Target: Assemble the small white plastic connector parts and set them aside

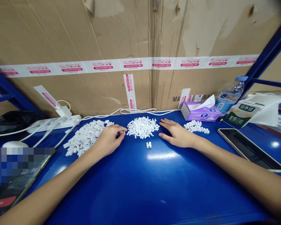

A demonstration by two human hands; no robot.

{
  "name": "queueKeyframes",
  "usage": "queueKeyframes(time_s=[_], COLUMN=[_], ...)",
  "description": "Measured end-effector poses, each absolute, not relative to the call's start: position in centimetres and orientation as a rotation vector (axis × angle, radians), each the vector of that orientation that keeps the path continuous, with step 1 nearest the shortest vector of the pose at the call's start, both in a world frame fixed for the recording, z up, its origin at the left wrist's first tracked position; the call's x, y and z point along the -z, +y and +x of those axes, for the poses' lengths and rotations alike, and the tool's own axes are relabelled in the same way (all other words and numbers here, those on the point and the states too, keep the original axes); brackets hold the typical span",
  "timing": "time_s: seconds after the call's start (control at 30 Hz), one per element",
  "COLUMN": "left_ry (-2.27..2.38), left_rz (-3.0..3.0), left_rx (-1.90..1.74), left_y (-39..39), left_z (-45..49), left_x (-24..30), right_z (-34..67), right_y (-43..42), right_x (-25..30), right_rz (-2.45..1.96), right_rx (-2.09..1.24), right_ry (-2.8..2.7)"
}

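Pinching a small white plastic part (123, 132) in its curled fingers, the left hand (107, 140) rests on the blue counter (140, 187). The right hand (178, 134) lies flat, its fingers (165, 123) spread open and gripping nothing. Between the two sets of fingers sits a heap of tiny white pieces (142, 127), with a pair of white parts (149, 145) just below. Left of the left fingers lies a heap of larger white connectors (85, 137); right of the right fingers, a white row of parts (196, 126), a purple tissue box (200, 113) and a phone (250, 150). Beyond, a cardboard carton (84, 37) shows the letters "MA".
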State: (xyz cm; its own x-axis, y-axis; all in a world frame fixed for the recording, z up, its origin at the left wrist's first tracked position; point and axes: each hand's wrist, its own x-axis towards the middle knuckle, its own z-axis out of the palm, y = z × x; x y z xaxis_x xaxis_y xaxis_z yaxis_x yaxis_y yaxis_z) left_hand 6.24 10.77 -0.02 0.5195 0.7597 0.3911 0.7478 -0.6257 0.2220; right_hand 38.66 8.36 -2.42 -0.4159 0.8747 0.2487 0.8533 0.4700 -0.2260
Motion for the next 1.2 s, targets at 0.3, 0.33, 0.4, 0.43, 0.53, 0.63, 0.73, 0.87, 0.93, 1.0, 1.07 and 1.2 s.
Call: queueKeyframes(time_s=[0.3,0.33,0.4,0.43,0.53,0.63,0.73,0.87,0.93,1.0,1.07,1.2], left_ry=[1.316,1.308,1.289,1.274,1.209,1.168,1.174,1.131,1.108,1.083,1.059,1.041], left_rz=[2.717,2.718,2.710,2.705,2.682,2.615,2.461,2.311,2.279,2.253,2.237,2.226], left_rx=[-0.681,-0.672,-0.665,-0.676,-0.754,-0.773,-0.752,-0.739,-0.712,-0.679,-0.647,-0.635], left_y=[10.9,10.9,10.8,10.7,10.3,9.4,8.1,6.9,6.5,6.2,5.8,5.1], left_z=[5.7,5.7,5.8,5.9,6.3,7.0,8.0,9.0,9.3,9.5,9.6,10.1], left_x=[-0.2,-0.3,-0.4,-0.4,-0.7,-1.0,-1.2,-1.0,-0.8,-0.6,-0.5,-0.7], right_z=[38.7,38.7,38.6,38.5,37.9,36.9,35.6,34.3,33.9,33.6,33.5,33.3], right_y=[8.5,8.4,8.3,8.2,7.4,6.3,5.3,4.5,4.4,4.3,4.1,3.9], right_x=[2.6,2.5,2.3,2.0,0.8,-0.3,-0.8,-0.1,0.2,0.4,0.4,0.3], right_rz=[-1.446,-1.448,-1.438,-1.426,-1.369,-1.278,-1.207,-1.178,-1.178,-1.179,-1.176,-1.151], right_rx=[-0.127,-0.126,-0.112,-0.098,-0.050,-0.078,-0.189,-0.350,-0.405,-0.439,-0.461,-0.502], right_ry=[-2.356,-2.361,-2.368,-2.365,-2.311,-2.293,-2.358,-2.352,-2.324,-2.311,-2.315,-2.327])
